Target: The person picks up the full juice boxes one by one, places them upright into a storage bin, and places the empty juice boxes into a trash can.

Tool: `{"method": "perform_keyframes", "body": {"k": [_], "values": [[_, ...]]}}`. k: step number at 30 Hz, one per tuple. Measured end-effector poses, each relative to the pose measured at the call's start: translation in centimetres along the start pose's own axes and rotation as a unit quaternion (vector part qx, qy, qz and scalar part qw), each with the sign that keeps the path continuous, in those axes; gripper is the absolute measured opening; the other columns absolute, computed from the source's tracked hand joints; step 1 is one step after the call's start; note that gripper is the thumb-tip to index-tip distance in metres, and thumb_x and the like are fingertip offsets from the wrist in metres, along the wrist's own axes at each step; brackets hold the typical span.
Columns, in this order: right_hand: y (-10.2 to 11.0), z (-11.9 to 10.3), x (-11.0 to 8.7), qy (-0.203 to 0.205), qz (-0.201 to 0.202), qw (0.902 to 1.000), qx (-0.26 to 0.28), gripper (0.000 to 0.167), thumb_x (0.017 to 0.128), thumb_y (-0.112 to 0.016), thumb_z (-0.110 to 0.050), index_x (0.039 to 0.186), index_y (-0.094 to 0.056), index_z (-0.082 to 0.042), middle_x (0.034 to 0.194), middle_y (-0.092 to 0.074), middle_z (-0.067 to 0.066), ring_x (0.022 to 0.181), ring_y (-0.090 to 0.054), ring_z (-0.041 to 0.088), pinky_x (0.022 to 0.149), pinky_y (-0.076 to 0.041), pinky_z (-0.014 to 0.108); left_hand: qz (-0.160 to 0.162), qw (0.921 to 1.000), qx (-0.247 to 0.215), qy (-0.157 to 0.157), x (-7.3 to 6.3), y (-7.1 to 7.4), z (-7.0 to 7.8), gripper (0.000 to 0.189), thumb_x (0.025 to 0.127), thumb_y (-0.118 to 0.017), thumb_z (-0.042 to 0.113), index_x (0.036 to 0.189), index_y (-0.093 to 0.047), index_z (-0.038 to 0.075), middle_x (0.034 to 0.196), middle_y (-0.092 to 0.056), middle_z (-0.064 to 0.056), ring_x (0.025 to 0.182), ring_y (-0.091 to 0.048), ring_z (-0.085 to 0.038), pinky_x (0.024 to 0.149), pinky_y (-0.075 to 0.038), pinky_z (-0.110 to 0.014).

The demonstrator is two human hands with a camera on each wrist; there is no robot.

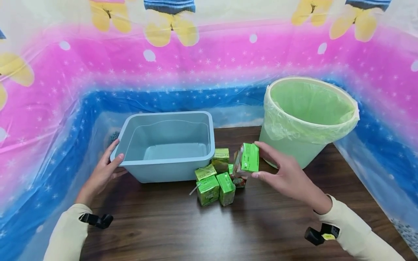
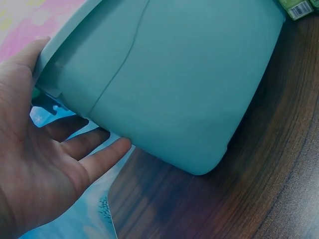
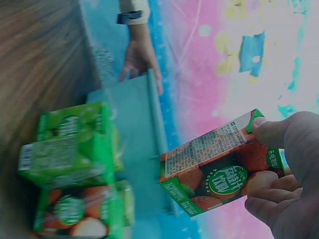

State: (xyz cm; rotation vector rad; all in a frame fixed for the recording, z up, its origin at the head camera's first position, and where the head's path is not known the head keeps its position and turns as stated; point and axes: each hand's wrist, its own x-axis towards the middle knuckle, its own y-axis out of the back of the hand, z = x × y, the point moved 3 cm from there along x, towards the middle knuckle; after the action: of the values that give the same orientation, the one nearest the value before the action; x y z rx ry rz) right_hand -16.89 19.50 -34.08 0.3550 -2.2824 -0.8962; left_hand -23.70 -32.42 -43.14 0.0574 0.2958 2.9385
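My left hand (image 1: pixel 103 168) holds the left corner of a blue-grey plastic tub (image 1: pixel 163 169), its thumb at the rim and its other fingers along the outer wall (image 2: pixel 164 84). Inside, the tub shows a bare bottom. In my right hand (image 1: pixel 287 174) a juice box (image 1: pixel 250 157) is pinched between thumb and fingers, raised above the table. Its green end faces up; the right wrist view shows red fruit printed on the juice box (image 3: pixel 214 172). Below and left of it, several green and yellow-green juice boxes (image 1: pixel 209 188) stand clustered against the tub's right front corner, one with a straw.
A light green bin (image 1: pixel 290 145) with a clear plastic liner stands at the back right. The dark wood table (image 1: pixel 163 224) is walled by a printed pink and blue sheet (image 1: pixel 212 54). Black wrist cameras sit on both sleeves.
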Motion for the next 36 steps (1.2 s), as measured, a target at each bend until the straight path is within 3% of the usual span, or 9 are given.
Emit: {"method": "perform_keyframes", "body": {"k": [6,13,17,22,31,36], "values": [[0.0,-1.2,3.3,0.027,0.013,0.9991,0.029,0.08,0.083,-0.083,-0.002,0.153,-0.043,-0.009,0.142,-0.058,0.01,0.127,-0.06,0.023,0.101,-0.051,0.035,0.005,0.9998,-0.017,-0.002,-0.2,0.2,-0.2,0.069,0.11,-0.042,0.025,0.165,0.0,0.03,0.16,-0.001,-0.036,0.097,-0.065,0.0,0.08,-0.057,-0.022],[-1.0,-2.9,7.7,0.071,0.017,0.9936,0.086,0.078,0.085,-0.082,-0.003,0.152,-0.044,-0.007,0.141,-0.059,0.011,0.122,-0.063,0.021,0.099,-0.053,0.033,0.022,0.9992,0.034,-0.003,-1.0,0.3,-0.7,0.067,0.111,-0.041,0.027,0.165,-0.002,0.031,0.161,-0.004,-0.033,0.107,-0.054,0.006,0.081,-0.054,-0.017],[-1.6,-3.6,10.0,0.106,0.013,0.984,0.143,0.076,0.084,-0.08,0.003,0.151,-0.043,0.0,0.144,-0.056,0.016,0.128,-0.059,0.023,0.102,-0.051,0.033,0.018,0.9997,-0.015,-0.003,-1.0,0.0,-1.0,0.068,0.111,-0.042,0.025,0.165,-0.002,0.031,0.159,-0.001,-0.036,0.1,-0.061,0.005,0.08,-0.056,-0.02],[-2.3,-4.6,12.6,0.117,0.009,0.9756,0.185,0.073,0.087,-0.077,0.006,0.15,-0.041,0.006,0.147,-0.052,0.021,0.133,-0.055,0.026,0.106,-0.048,0.035,0.015,0.9988,-0.046,-0.001,-0.8,-0.3,-0.9,0.068,0.11,-0.043,0.026,0.165,-0.002,0.032,0.158,0.001,-0.035,0.099,-0.062,0.003,0.079,-0.056,-0.021],[-4.2,-5.3,19.1,0.023,-0.02,0.9704,0.24,0.068,0.091,-0.076,-0.006,0.151,-0.044,-0.001,0.148,-0.053,0.014,0.132,-0.056,0.017,0.103,-0.049,0.029,0.017,0.9983,-0.055,-0.006,-0.2,-0.1,-0.5,0.069,0.11,-0.043,0.024,0.165,-0.002,0.031,0.157,0.003,-0.036,0.098,-0.063,0.003,0.077,-0.057,-0.021],[-5.8,-4.8,22.3,-0.015,-0.035,0.9608,0.275,0.065,0.093,-0.075,-0.007,0.151,-0.045,-0.004,0.148,-0.053,0.011,0.132,-0.055,0.016,0.101,-0.05,0.027,0.008,0.9985,-0.054,-0.005,0.1,-0.2,-0.4,0.068,0.11,-0.043,0.024,0.165,-0.003,0.032,0.158,0.005,-0.037,0.097,-0.065,0.0,0.076,-0.057,-0.022]]}}
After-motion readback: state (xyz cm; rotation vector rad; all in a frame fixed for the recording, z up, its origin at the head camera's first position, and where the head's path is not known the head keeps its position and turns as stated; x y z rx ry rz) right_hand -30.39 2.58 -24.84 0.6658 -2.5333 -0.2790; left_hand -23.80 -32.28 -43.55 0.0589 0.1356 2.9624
